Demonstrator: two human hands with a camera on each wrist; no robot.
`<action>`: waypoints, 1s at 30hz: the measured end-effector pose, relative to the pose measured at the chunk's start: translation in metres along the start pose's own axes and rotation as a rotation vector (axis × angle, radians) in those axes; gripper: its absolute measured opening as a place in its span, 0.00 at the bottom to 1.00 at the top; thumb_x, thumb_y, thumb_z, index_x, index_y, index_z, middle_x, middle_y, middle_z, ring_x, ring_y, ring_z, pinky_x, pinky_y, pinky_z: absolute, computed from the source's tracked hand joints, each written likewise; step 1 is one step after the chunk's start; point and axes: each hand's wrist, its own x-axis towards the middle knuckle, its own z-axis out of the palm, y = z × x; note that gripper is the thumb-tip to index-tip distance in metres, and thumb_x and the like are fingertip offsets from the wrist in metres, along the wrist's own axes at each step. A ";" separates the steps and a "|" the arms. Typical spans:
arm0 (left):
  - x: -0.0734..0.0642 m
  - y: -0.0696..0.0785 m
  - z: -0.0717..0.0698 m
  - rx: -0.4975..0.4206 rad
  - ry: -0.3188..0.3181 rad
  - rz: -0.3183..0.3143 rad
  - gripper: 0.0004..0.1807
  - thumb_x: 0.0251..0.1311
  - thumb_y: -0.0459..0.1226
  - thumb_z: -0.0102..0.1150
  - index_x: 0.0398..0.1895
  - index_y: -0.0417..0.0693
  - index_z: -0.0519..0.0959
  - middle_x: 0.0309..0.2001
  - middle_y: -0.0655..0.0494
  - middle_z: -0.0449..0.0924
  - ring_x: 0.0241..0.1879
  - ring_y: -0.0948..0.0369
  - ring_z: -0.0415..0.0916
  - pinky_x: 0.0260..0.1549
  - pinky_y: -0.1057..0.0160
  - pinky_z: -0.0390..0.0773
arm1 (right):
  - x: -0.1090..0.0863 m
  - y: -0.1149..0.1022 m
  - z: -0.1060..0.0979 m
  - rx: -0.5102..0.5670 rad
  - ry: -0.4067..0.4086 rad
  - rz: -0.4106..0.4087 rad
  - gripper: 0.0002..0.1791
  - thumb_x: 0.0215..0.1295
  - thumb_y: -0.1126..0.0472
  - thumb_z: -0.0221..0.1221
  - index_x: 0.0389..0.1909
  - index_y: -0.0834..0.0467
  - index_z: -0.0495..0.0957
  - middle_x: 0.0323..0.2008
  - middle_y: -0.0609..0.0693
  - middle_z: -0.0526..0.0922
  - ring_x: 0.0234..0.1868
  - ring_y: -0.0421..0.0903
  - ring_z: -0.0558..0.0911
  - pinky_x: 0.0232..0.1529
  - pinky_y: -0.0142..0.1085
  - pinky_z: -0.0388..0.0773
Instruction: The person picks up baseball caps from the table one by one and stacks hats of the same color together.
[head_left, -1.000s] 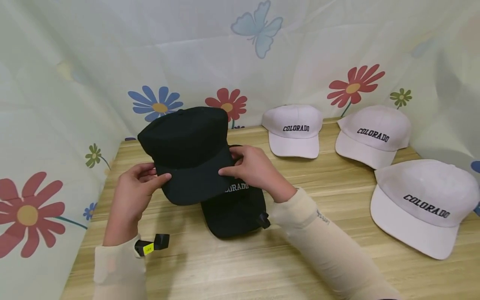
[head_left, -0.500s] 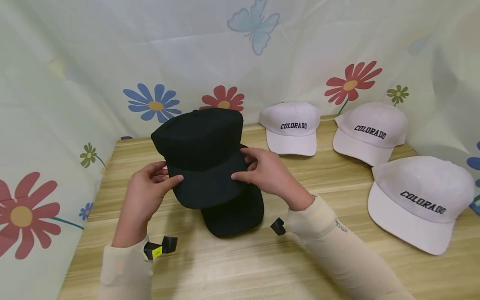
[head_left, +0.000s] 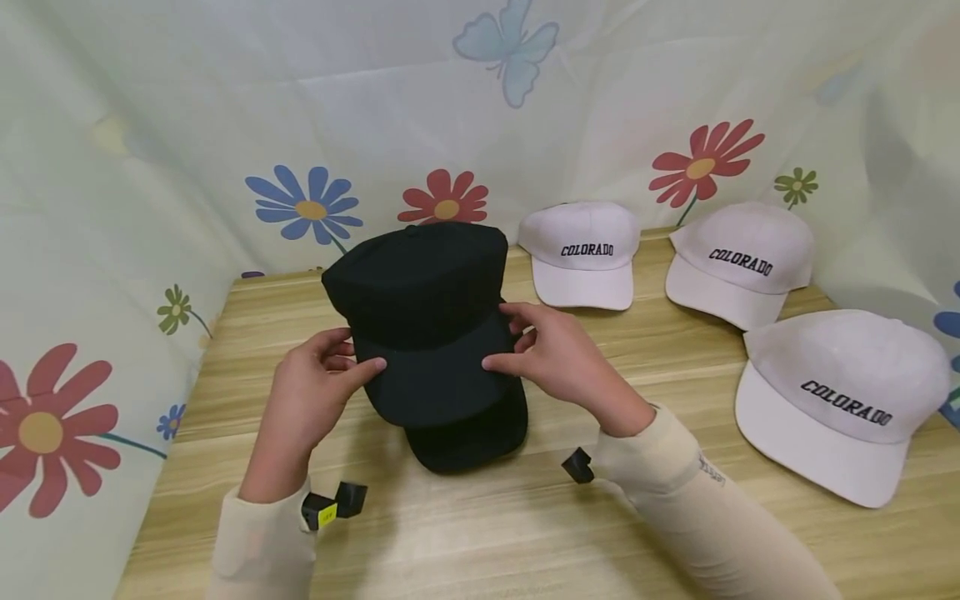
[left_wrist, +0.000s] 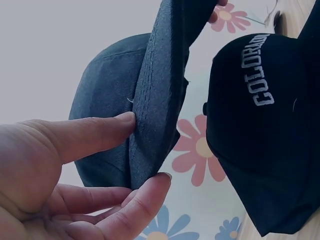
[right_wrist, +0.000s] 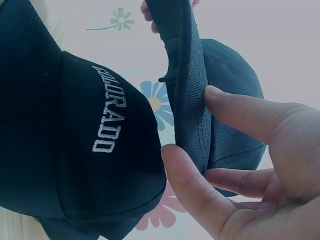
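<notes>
A plain-looking black baseball cap is held up by its brim between both hands. My left hand pinches the brim's left side, thumb on the near face and fingers behind. On the opposite side, my right hand pinches the brim the same way. Beneath it a second black cap sits on the table, mostly covered in the head view, where just its brim shows. Both wrist views show a gap between the held cap and that lower cap, whose front carries white COLORADO lettering.
Three white COLORADO caps stand to the right: one at the back, one beside it, and a nearer one. A flower-printed cloth hangs behind and around the wooden table.
Both hands have carried the held cap to the right and slightly nearer, over the lower black cap. The lower cap's lettering, partly seen a second ago in the head view, is now covered.
</notes>
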 end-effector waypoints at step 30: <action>0.003 -0.006 0.023 0.043 -0.050 0.014 0.38 0.56 0.50 0.67 0.67 0.43 0.68 0.54 0.45 0.77 0.51 0.52 0.77 0.45 0.57 0.80 | -0.011 0.024 0.008 0.017 -0.037 0.044 0.42 0.51 0.47 0.72 0.66 0.58 0.69 0.49 0.53 0.79 0.44 0.46 0.82 0.38 0.34 0.79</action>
